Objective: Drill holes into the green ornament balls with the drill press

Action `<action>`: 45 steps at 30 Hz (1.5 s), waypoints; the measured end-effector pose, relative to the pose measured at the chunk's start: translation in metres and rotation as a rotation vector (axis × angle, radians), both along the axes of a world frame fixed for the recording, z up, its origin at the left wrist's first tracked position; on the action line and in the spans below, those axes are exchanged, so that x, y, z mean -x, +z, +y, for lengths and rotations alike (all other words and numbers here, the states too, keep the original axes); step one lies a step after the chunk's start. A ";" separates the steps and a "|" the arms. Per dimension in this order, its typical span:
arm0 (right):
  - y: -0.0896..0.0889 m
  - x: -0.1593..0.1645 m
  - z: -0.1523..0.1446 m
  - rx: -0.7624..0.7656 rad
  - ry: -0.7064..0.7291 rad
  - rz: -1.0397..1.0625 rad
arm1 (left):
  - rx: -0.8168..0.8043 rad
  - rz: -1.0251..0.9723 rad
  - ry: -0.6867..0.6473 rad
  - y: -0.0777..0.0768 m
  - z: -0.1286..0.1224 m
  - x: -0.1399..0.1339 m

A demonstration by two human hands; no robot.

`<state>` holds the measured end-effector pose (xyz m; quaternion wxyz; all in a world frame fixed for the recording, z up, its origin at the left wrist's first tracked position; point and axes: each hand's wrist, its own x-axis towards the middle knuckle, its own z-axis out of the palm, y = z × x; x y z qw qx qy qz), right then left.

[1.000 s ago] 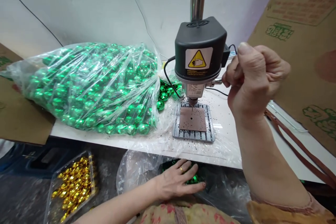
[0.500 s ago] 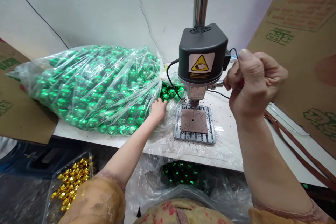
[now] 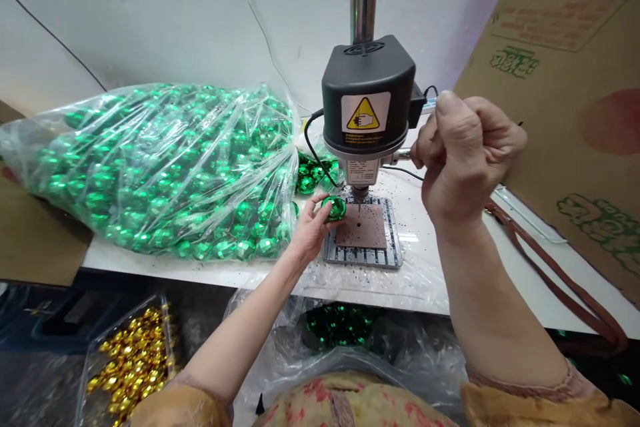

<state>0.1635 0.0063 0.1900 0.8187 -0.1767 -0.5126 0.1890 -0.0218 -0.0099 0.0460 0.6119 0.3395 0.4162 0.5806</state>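
My left hand [image 3: 311, 229] pinches a shiny green faceted ball [image 3: 334, 209] beside the drill press [image 3: 369, 97], over the left edge of its grooved metal base [image 3: 393, 255]. A brown square plate [image 3: 367, 227] with a dark hole lies on that base, under the chuck [image 3: 360, 192]. My right hand [image 3: 470, 153] is closed at the drill's feed lever [image 3: 403, 155], most of which the fingers hide. More green balls [image 3: 311, 177] lie behind my left hand at the mouth of a big clear bag [image 3: 175, 173] full of them.
Dark shavings dot the white table [image 3: 190, 268]. Cardboard boxes [image 3: 565, 120] flank the work area. A brown strap [image 3: 545, 267] lies at the right. Below the table edge are a clear tray of gold balls [image 3: 135, 353] and plastic with green balls [image 3: 340, 325].
My left hand has come away from the bag's mouth toward the drill base, now with a green ball in its fingers. The right hand stays at the lever. The view has shifted slightly.
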 end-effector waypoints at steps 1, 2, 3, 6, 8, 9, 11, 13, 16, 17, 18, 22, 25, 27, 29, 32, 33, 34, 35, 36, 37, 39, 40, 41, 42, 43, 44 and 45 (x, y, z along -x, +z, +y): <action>0.000 0.000 0.000 0.000 -0.012 -0.007 | -0.025 0.048 -0.002 -0.005 0.000 -0.002; 0.000 0.001 -0.001 0.001 -0.028 -0.017 | -0.050 0.093 -0.005 -0.009 0.001 -0.004; 0.000 0.001 -0.002 0.002 -0.044 -0.028 | -0.072 0.133 -0.006 -0.014 0.002 -0.006; 0.001 0.002 -0.002 0.012 -0.075 -0.068 | -0.138 0.221 0.020 -0.024 0.007 -0.012; 0.001 0.002 -0.002 0.018 -0.083 -0.083 | -0.187 0.273 0.037 -0.029 0.011 -0.015; 0.001 0.001 -0.002 0.022 -0.084 -0.086 | -0.210 0.300 0.039 -0.031 0.013 -0.017; 0.001 0.001 -0.001 0.040 -0.091 -0.097 | -0.248 0.349 0.027 -0.034 0.016 -0.018; 0.001 0.000 -0.001 0.062 -0.097 -0.108 | -0.278 0.382 0.014 -0.037 0.018 -0.018; 0.001 0.001 -0.002 0.046 -0.074 -0.092 | -0.321 0.413 -0.017 -0.041 0.019 -0.017; 0.001 0.001 -0.002 0.036 -0.061 -0.079 | -0.333 0.429 -0.031 -0.042 0.019 -0.017; 0.001 0.002 -0.002 0.027 -0.051 -0.066 | -0.344 0.449 -0.047 -0.043 0.019 -0.016; 0.001 0.002 -0.002 0.014 -0.038 -0.038 | -0.383 0.544 -0.084 -0.045 0.018 -0.015; 0.001 0.002 -0.002 0.028 -0.068 -0.064 | -0.420 0.629 -0.095 -0.044 0.014 -0.015; 0.001 0.002 -0.002 0.051 -0.091 -0.083 | -0.443 0.672 -0.096 -0.043 0.011 -0.016; 0.000 0.002 -0.003 0.068 -0.098 -0.095 | -0.457 0.687 -0.102 -0.042 0.008 -0.019; 0.000 0.001 -0.003 0.062 -0.081 -0.100 | -0.459 0.685 -0.086 -0.041 0.003 -0.023; 0.000 0.001 -0.002 0.054 -0.076 -0.100 | -0.454 0.679 -0.080 -0.041 0.002 -0.024; 0.000 0.000 -0.001 0.046 -0.075 -0.106 | -0.444 0.668 -0.074 -0.041 0.002 -0.025; 0.000 0.000 0.000 0.042 -0.079 -0.118 | -0.431 0.650 -0.070 -0.041 0.001 -0.026; 0.001 0.000 0.001 0.042 -0.089 -0.135 | -0.418 0.629 -0.071 -0.040 0.001 -0.026; 0.002 -0.001 0.003 0.049 -0.099 -0.156 | -0.407 0.608 -0.074 -0.040 0.000 -0.027; 0.004 -0.001 0.004 0.078 -0.107 -0.180 | -0.393 0.586 -0.072 -0.039 0.000 -0.028; 0.006 0.000 0.004 0.095 -0.106 -0.177 | -0.390 0.587 -0.068 -0.038 -0.001 -0.028; 0.007 0.000 0.004 0.110 -0.100 -0.166 | -0.388 0.594 -0.064 -0.038 -0.001 -0.029; 0.008 0.000 0.004 0.119 -0.091 -0.151 | -0.386 0.605 -0.062 -0.037 -0.002 -0.029; 0.010 0.000 0.003 0.120 -0.078 -0.132 | -0.385 0.616 -0.062 -0.036 -0.002 -0.030; 0.010 0.000 0.003 0.112 -0.059 -0.110 | -0.386 0.626 -0.064 -0.035 -0.003 -0.030; 0.011 0.000 0.002 0.096 -0.033 -0.092 | -0.388 0.636 -0.066 -0.035 -0.003 -0.030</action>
